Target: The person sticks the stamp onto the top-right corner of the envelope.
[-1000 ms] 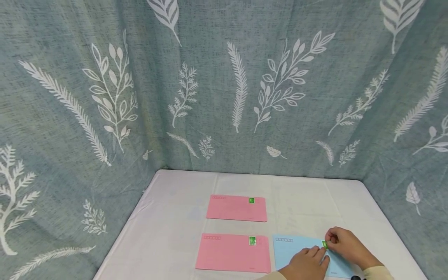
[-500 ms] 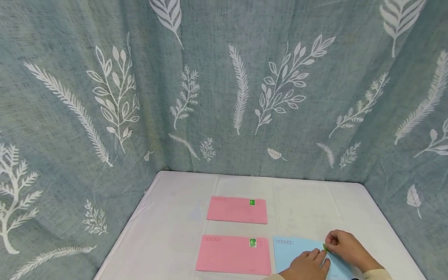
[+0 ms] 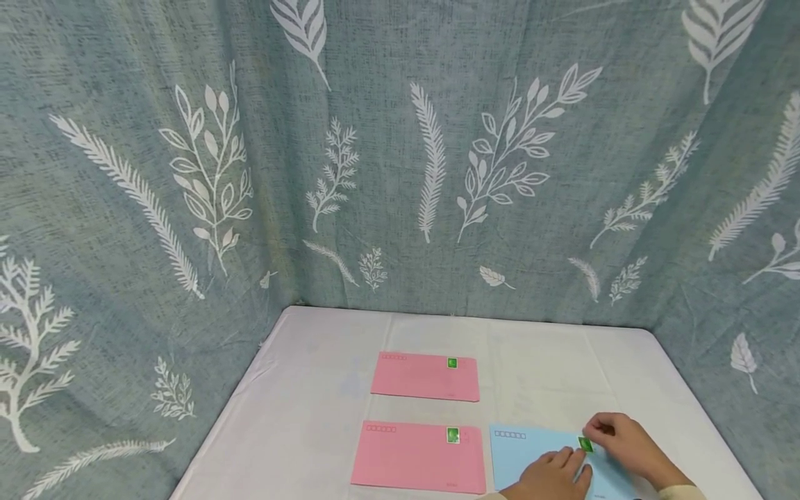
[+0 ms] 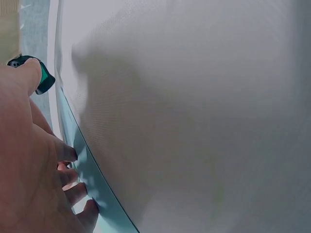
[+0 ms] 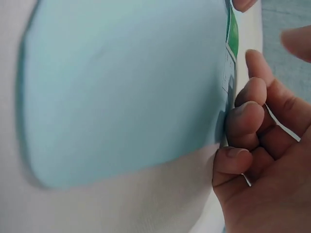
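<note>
A green stamp (image 3: pixel 585 444) lies slightly askew at the upper right of a light blue envelope (image 3: pixel 519 455). My left hand (image 3: pixel 556 475) rests on the envelope, fingertips right at the stamp's lower edge. In the left wrist view its fingers (image 4: pixel 77 193) bend down onto the blue paper. Just right of the stamp is my right hand (image 3: pixel 627 446). The right wrist view shows its thumb (image 5: pixel 297 44) parted from the forefinger, nothing between them, the other fingers loosely curled by the envelope's edge. There the stamp (image 5: pixel 233 36) shows edge-on.
Left of the blue envelope lies a pink envelope (image 3: pixel 419 458) with a green stamp (image 3: pixel 453 435). A second stamped pink envelope (image 3: pixel 425 377) lies behind it. All sit on a white-covered table (image 3: pixel 300 417), with a patterned grey-green curtain (image 3: pixel 387 173) behind and at the sides.
The stamp, earlier partly covered by the right fingertips, now shows more fully and looks more tilted. The right fingers have drawn slightly off it; the left hand stays on the blue envelope.
</note>
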### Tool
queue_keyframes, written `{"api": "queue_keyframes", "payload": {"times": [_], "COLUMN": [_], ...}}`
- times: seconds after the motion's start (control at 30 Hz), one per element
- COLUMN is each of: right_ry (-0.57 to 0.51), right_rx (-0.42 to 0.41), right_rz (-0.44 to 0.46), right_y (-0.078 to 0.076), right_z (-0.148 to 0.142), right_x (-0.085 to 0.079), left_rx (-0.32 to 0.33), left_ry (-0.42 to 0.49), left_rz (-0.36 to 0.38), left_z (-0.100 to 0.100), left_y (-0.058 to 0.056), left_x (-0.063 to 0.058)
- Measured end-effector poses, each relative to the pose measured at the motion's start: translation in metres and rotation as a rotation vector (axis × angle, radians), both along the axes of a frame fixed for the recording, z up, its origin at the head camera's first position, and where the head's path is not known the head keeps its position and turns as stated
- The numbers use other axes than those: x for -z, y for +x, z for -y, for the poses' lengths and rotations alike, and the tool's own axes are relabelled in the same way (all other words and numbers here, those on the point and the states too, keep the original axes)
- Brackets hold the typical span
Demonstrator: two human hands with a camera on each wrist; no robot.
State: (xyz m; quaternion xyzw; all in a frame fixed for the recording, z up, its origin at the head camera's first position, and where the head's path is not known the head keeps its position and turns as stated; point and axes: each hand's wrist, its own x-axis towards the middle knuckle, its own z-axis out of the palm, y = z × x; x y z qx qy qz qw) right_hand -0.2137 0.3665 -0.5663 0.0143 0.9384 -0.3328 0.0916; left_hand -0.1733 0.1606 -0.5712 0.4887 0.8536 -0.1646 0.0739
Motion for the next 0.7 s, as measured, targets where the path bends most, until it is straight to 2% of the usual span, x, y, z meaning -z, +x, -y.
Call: {"api": "queue_keyframes", "payload": {"times": [0.27, 0.33, 0.5, 0.6, 0.7], "right_ry": [-0.041, -0.05, -0.058, -0.042, -0.04], "right_rx": [0.04, 0.045, 0.051, 0.057, 0.056], "right_rz": [-0.027, -0.039, -0.088, -0.125, -0.171], "right_y": [-0.002, -0.001, 0.003, 0.007, 0.015], "right_z": [-0.003, -0.003, 0.0, 0.003, 0.002], "right_x": [0.001, 0.002, 0.002, 0.002, 0.005], "left_rx": [-0.009, -0.006, -0.027, -0.056, -0.096], "left_ry": [0.04, 0.061, 0.081, 0.108, 0.14], "left_rz": [0.023, -0.014, -0.169, -0.179, -0.151], "left_z": [0.002, 0.003, 0.007, 0.014, 0.03], "left_y": [0.0, 0.002, 0.009, 0.011, 0.013], "left_x": [-0.002, -0.002, -0.002, -0.006, -0.014]}}
